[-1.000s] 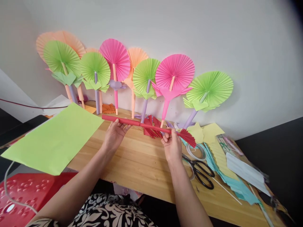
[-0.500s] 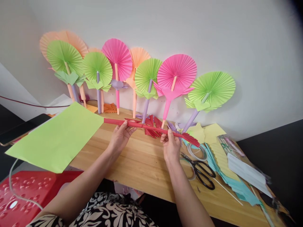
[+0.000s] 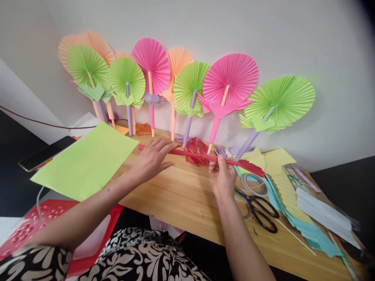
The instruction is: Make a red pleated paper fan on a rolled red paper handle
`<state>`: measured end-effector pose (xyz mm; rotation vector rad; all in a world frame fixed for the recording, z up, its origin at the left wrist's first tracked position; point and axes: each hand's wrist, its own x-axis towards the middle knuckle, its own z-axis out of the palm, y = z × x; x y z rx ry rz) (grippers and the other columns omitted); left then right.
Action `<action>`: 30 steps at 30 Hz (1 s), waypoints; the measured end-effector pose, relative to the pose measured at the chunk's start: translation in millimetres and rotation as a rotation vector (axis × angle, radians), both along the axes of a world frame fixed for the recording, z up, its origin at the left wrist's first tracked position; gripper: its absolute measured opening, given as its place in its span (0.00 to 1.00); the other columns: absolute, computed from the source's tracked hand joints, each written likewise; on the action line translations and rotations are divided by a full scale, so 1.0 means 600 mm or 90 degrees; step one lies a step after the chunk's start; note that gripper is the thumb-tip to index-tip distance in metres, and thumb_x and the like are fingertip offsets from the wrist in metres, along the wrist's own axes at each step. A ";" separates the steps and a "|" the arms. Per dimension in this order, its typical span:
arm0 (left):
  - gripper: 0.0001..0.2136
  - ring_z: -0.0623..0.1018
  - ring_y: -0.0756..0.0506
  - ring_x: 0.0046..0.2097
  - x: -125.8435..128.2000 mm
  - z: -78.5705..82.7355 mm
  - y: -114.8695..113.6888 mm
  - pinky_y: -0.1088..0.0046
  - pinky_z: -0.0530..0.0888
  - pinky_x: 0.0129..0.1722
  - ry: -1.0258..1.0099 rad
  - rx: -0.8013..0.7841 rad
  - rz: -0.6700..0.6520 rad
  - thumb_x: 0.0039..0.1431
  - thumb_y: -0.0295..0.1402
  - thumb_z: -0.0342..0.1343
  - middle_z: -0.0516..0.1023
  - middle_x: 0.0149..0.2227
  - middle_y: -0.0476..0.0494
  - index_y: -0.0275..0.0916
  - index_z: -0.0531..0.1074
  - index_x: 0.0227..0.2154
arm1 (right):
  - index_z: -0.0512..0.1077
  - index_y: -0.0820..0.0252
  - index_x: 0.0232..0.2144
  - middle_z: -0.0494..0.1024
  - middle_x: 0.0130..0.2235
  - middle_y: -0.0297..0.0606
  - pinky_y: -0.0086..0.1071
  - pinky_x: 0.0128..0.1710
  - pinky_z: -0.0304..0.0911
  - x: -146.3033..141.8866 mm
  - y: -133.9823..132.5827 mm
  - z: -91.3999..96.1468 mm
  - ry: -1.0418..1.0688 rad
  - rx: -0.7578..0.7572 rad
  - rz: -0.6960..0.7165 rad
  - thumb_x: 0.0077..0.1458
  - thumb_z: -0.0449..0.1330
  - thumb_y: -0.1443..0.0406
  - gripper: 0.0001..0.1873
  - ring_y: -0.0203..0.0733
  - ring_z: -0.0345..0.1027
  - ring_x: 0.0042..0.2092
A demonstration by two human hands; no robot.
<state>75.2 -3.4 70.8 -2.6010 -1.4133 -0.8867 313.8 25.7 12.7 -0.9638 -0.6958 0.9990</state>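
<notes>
We saw that our left hand (image 3: 152, 160) had let go its pinch and spread wide over the red paper stick (image 3: 193, 154), which only our right hand (image 3: 224, 177) now seemed to hold, near the back edge of the table (image 3: 181, 199).

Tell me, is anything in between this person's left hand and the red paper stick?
Nothing visible stands between them: the left fingers are extended over the red paper stick, hiding part of it, though whether they touch is unclear. The right fingers grip it farther right. The folded red pieces lie beyond the stick, not between.
</notes>
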 end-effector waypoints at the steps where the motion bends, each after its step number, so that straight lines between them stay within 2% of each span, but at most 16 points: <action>1: 0.19 0.75 0.35 0.51 -0.004 0.002 0.012 0.57 0.69 0.50 0.074 -0.020 0.015 0.58 0.36 0.61 0.77 0.50 0.32 0.35 0.69 0.51 | 0.71 0.63 0.22 0.74 0.19 0.31 0.25 0.17 0.60 -0.002 -0.001 0.000 0.000 -0.006 -0.002 0.46 0.68 0.53 0.18 0.30 0.64 0.18; 3: 0.12 0.77 0.38 0.40 -0.009 -0.003 0.032 0.64 0.70 0.40 0.174 -0.103 0.062 0.61 0.37 0.57 0.79 0.38 0.36 0.36 0.72 0.43 | 0.71 0.62 0.22 0.73 0.18 0.30 0.25 0.17 0.59 -0.004 -0.002 0.001 0.005 -0.017 -0.002 0.45 0.69 0.53 0.18 0.31 0.64 0.19; 5: 0.10 0.74 0.42 0.29 -0.010 -0.015 0.044 0.70 0.65 0.32 0.190 -0.171 0.108 0.63 0.38 0.53 0.75 0.25 0.43 0.38 0.72 0.32 | 0.71 0.61 0.22 0.73 0.17 0.29 0.25 0.16 0.59 -0.003 -0.001 0.001 0.012 -0.020 0.003 0.44 0.69 0.54 0.18 0.31 0.64 0.19; 7: 0.12 0.70 0.44 0.25 -0.008 -0.031 0.048 0.72 0.59 0.29 0.128 -0.203 0.116 0.61 0.38 0.56 0.69 0.20 0.46 0.40 0.68 0.24 | 0.70 0.61 0.23 0.72 0.17 0.29 0.25 0.16 0.58 -0.002 0.000 0.000 0.011 -0.015 0.011 0.45 0.69 0.55 0.17 0.31 0.63 0.18; 10: 0.14 0.65 0.46 0.23 -0.003 -0.049 0.048 0.73 0.54 0.28 -0.048 -0.229 0.060 0.53 0.33 0.62 0.60 0.16 0.51 0.41 0.63 0.19 | 0.70 0.61 0.22 0.73 0.17 0.29 0.24 0.16 0.58 -0.004 0.000 -0.004 -0.016 -0.022 0.028 0.46 0.68 0.54 0.17 0.30 0.62 0.17; 12: 0.15 0.63 0.46 0.22 0.005 -0.057 0.047 0.73 0.53 0.28 -0.133 -0.246 0.034 0.50 0.31 0.64 0.55 0.15 0.53 0.41 0.61 0.18 | 0.71 0.61 0.21 0.73 0.18 0.30 0.24 0.15 0.58 -0.009 -0.002 -0.007 -0.041 -0.030 0.049 0.46 0.68 0.54 0.18 0.30 0.62 0.17; 15: 0.15 0.64 0.45 0.23 0.022 -0.064 0.048 0.74 0.55 0.29 -0.157 -0.271 0.033 0.50 0.32 0.64 0.53 0.15 0.53 0.42 0.61 0.18 | 0.71 0.61 0.20 0.74 0.18 0.32 0.25 0.16 0.59 -0.021 -0.007 -0.011 -0.060 -0.036 0.073 0.46 0.68 0.52 0.19 0.30 0.62 0.17; 20: 0.11 0.65 0.45 0.24 0.057 -0.065 0.056 0.74 0.56 0.29 -0.153 -0.313 0.000 0.50 0.32 0.65 0.61 0.17 0.51 0.42 0.67 0.21 | 0.72 0.62 0.22 0.74 0.19 0.32 0.26 0.19 0.61 -0.034 -0.015 -0.012 -0.076 -0.051 0.132 0.46 0.68 0.51 0.20 0.31 0.64 0.19; 24: 0.13 0.64 0.47 0.23 0.063 -0.056 0.063 0.74 0.55 0.27 -0.164 -0.388 -0.045 0.50 0.38 0.65 0.66 0.20 0.50 0.41 0.67 0.21 | 0.75 0.60 0.32 0.70 0.21 0.26 0.25 0.20 0.59 -0.014 -0.008 -0.006 -0.012 -0.020 0.138 0.48 0.67 0.51 0.18 0.29 0.60 0.20; 26: 0.14 0.63 0.49 0.22 0.061 -0.049 0.062 0.75 0.55 0.23 -0.210 -0.462 -0.108 0.51 0.41 0.64 0.67 0.20 0.50 0.41 0.67 0.20 | 0.75 0.59 0.33 0.67 0.20 0.24 0.24 0.19 0.57 -0.002 -0.003 -0.003 0.027 -0.015 0.115 0.48 0.66 0.51 0.18 0.28 0.56 0.20; 30: 0.13 0.60 0.52 0.17 0.066 -0.038 0.047 0.79 0.54 0.15 -0.345 -0.742 -0.225 0.57 0.45 0.58 0.62 0.20 0.53 0.40 0.69 0.27 | 0.72 0.58 0.27 0.64 0.19 0.23 0.25 0.19 0.53 0.000 0.000 -0.005 0.026 -0.026 0.117 0.46 0.67 0.50 0.18 0.28 0.53 0.19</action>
